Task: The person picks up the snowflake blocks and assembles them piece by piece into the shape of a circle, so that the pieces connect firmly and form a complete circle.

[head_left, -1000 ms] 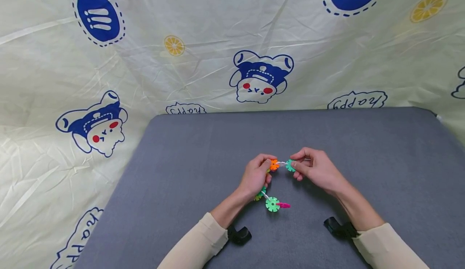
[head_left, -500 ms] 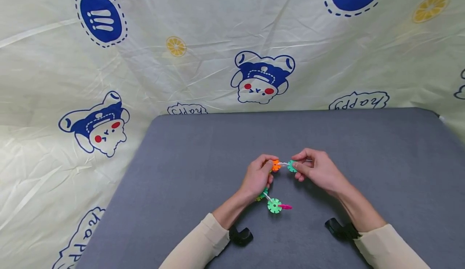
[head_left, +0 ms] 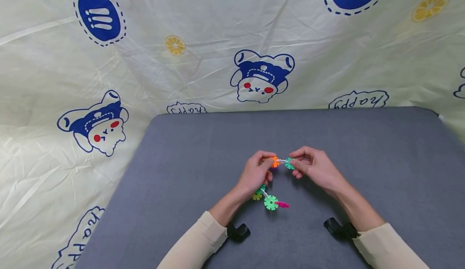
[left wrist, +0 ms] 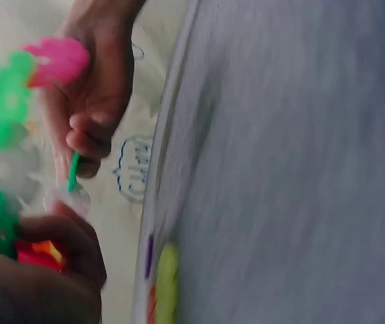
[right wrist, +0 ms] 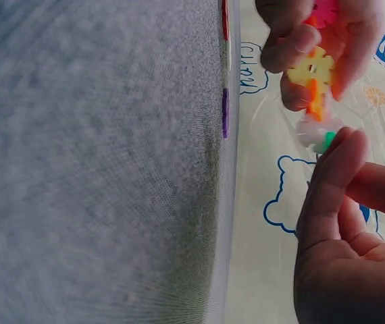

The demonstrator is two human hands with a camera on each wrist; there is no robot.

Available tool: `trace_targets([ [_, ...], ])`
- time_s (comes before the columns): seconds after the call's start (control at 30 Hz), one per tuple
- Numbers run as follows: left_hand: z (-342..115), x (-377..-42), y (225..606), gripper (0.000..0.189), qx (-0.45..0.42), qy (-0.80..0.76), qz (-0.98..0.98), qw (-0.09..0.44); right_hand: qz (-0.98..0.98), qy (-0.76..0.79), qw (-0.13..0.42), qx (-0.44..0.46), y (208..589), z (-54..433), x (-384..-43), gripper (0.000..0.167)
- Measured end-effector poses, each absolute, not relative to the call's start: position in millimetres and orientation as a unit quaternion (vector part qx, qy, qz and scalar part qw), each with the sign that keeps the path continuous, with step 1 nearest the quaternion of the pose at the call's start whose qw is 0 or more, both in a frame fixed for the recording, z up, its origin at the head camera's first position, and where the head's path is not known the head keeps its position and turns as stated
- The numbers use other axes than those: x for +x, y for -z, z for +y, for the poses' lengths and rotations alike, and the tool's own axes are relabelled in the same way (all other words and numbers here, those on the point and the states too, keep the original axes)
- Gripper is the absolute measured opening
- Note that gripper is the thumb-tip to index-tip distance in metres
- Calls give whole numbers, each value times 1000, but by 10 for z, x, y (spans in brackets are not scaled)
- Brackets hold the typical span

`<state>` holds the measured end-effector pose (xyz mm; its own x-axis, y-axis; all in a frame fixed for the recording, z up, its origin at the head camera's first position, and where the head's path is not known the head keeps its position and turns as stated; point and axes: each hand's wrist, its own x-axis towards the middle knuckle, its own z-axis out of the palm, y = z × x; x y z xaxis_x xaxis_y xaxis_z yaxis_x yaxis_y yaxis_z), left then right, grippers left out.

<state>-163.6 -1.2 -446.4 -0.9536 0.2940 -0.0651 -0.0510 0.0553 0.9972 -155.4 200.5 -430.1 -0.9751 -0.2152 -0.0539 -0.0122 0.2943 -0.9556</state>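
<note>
In the head view my left hand (head_left: pixel 254 172) pinches an orange notched snowflake disc (head_left: pixel 275 162) between thumb and fingers. A teal snowflake disc (head_left: pixel 289 163) is pinched by my right hand (head_left: pixel 316 168). Between the two sits a clear disc (head_left: pixel 282 161), seen nearly edge-on and touching both. More joined discs trail below my left hand: a yellow-green disc (head_left: pixel 257 196), a light green disc (head_left: pixel 271 202) and a pink disc (head_left: pixel 282 204) seen edge-on. The right wrist view shows a yellow disc (right wrist: pixel 311 67) by the left fingers. My palm hides part of the chain.
Both hands are above a grey cloth-covered table (head_left: pixel 203 152). Behind and to the left hangs a pale printed sheet (head_left: pixel 203 71). A black wrist camera (head_left: pixel 238 233) sits on the left forearm, another black camera (head_left: pixel 339 228) on the right.
Both hands and the chain have shifted only slightly, up in the head view. The orange and teal discs look a little closer together. Both grips are kept.
</note>
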Motion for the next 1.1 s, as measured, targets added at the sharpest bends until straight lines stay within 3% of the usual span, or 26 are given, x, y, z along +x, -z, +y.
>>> trace_targets([
  [0.2, -159, -1709, 4341, 25, 75, -714, 679, 151, 764, 634, 90, -74, 4285, 1995, -1565, 41],
  [0.33, -247, -1769, 4301, 20, 61, -728, 667, 148, 769, 622, 112, -90, 4308, 1986, -1575, 40],
  [0.53, -365, -1856, 4260, 23, 52, -752, 640, 146, 881, 419, 83, -206, 4344, 1805, -1525, 32],
  [0.63, -411, -1875, 4243, 25, 59, -754, 637, 149, 907, 292, 71, -293, 4349, 1681, -1480, 47],
  [0.7, -424, -1883, 4234, 26, 63, -754, 637, 151, 907, 237, 91, -336, 4341, 1613, -1451, 59],
  [0.87, -433, -1889, 4238, 27, 66, -751, 638, 154, 906, 151, 154, -363, 4317, 1509, -1387, 75],
  [1.1, -438, -1895, 4259, 26, 59, -747, 646, 146, 907, 129, 159, -368, 4330, 1518, -1354, 71],
])
